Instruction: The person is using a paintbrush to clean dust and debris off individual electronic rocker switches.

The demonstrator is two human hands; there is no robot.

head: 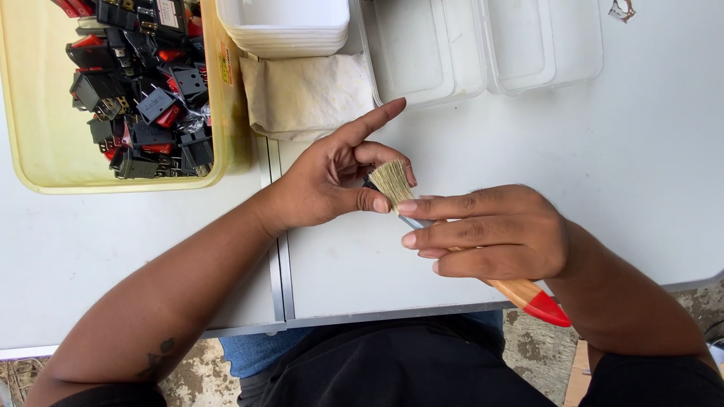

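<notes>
My right hand [490, 232] grips a paintbrush [392, 183] with pale bristles, a metal ferrule and a wooden handle ending in a red tip [547, 308]. The bristles press against a small dark part, mostly hidden, pinched between the thumb and middle fingers of my left hand [332, 177]. My left index finger sticks out straight toward the back. Both hands hover over the white table [618, 151], close together near its middle.
A yellow tray [45, 136] at the back left holds several black and red rocker switches [147, 83]. A folded beige cloth [305, 94] lies behind my left hand. Stacked white trays [283, 26] and clear plastic containers [483, 45] stand along the back. A seam [280, 264] splits two tabletops.
</notes>
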